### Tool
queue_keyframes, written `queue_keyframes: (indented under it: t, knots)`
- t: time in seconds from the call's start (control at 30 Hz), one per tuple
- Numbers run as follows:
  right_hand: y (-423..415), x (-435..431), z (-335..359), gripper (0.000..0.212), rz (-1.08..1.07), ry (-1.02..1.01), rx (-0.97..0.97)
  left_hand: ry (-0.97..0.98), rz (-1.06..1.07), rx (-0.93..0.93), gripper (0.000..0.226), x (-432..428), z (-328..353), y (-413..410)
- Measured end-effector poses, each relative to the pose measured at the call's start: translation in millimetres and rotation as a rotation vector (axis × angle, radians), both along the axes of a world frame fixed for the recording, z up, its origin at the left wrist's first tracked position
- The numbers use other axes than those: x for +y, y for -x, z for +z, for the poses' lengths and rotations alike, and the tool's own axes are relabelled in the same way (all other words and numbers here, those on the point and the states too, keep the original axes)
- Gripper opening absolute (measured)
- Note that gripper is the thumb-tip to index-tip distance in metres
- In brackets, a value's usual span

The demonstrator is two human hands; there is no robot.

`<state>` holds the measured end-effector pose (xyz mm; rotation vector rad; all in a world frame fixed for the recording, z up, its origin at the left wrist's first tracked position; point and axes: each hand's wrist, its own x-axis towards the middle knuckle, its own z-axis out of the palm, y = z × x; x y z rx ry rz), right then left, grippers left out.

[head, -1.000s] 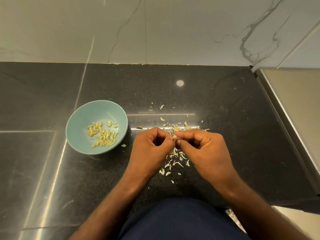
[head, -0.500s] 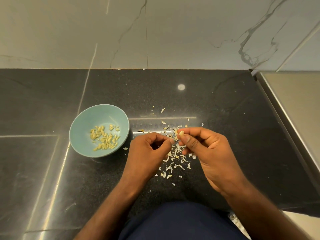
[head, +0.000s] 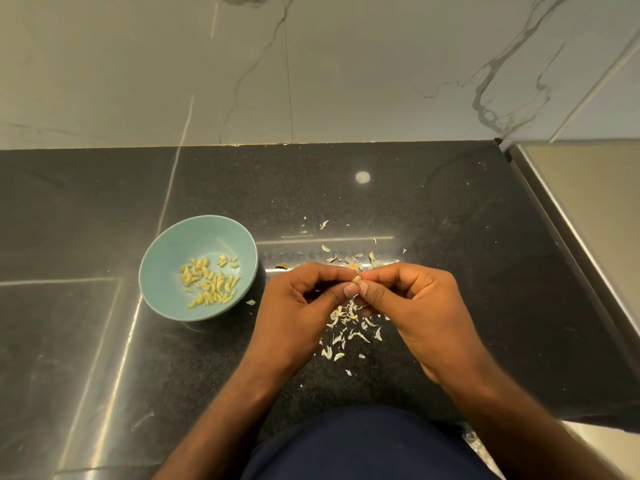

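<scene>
Over the dark countertop point(head: 450, 237), left hand point(head: 298, 306) and right hand point(head: 415, 306) meet, thumbs and forefingers pinching one small seed point(head: 356, 279) between them, probably to split its shell. Husk bits point(head: 346, 327) lie under the hands where they drop. Peeled kernels point(head: 209, 285) sit in the teal bowl point(head: 166, 258), just left, within easy reach. No readable writing anywhere.

1 bowl point(head: 162, 251), light blue, left of centre. Several dozen peeled seeds point(head: 209, 284) inside it, too crowded for an exact count. 1 seed point(head: 356, 279), centre of frame, pinched by 2 hands: left hand point(head: 298, 306), right hand point(head: 419, 306). Dozens of husk scraps point(head: 341, 329), centre, strewn over 1 worktop point(head: 450, 230).
</scene>
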<state>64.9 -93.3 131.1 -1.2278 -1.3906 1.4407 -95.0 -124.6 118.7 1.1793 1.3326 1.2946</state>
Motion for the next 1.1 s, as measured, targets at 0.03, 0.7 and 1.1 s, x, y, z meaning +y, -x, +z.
queue_keyframes:
  t: [0.03,0.7,1.1]
  knots:
    - [-0.4,0.6,0.4,0.017,0.014,0.03,0.027,-0.005,-0.002,-0.022,0.016,0.8,-0.9,0.9]
    - [7.1,1.9,2.3,0.002,-0.044,0.072,0.133,-0.145,0.032,0.081,0.018,-1.5,-3.9,-2.2]
    - [12.8,-1.4,3.6,0.008,-0.045,-0.149,-0.118,0.049,0.052,-0.191,0.022,-2.4,-0.6,-9.9]
